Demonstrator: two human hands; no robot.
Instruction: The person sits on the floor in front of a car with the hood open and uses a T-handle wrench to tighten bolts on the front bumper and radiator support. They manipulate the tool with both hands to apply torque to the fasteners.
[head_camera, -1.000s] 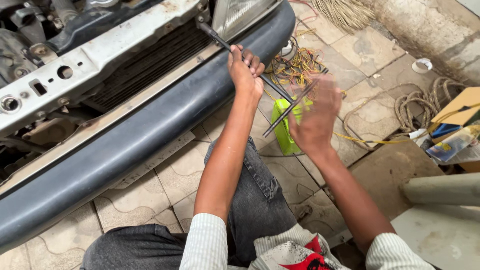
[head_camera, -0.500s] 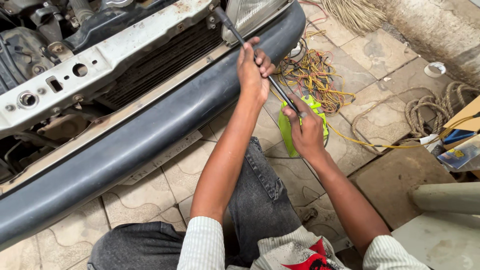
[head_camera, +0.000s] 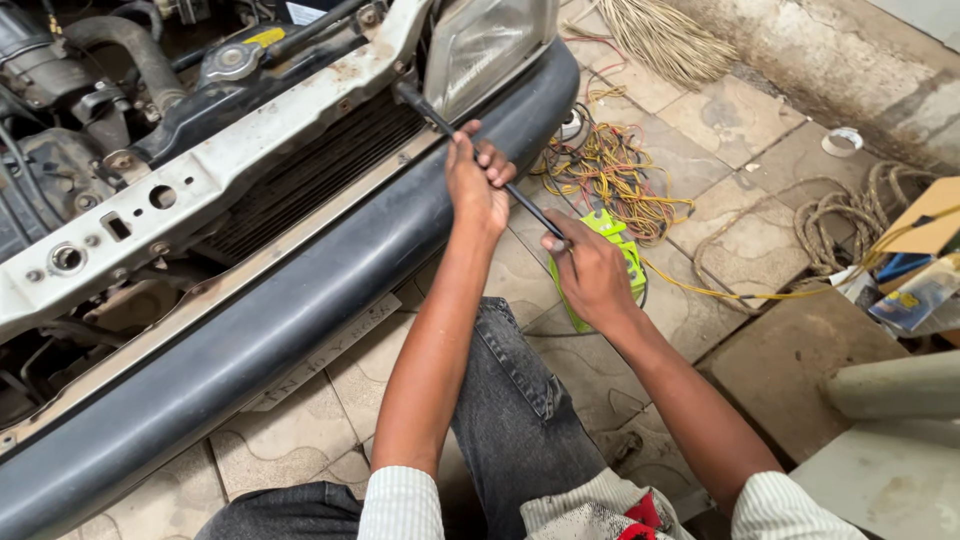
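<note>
Since a second ago, the right hand (head_camera: 590, 275) has closed on the long black tool's (head_camera: 520, 205) lower end; the left hand (head_camera: 478, 180) grips mid-shaft. Its axis slants up-left, tip beside the headlamp (head_camera: 485, 45), above the bumper (head_camera: 300, 300).

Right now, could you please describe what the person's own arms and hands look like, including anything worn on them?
Both hands, the left hand and the right hand, are bare, with no gloves, rings or watch showing. The forearms are bare as well. Pale sleeves with fine stripes are pushed up to about the elbows on both arms.
</note>
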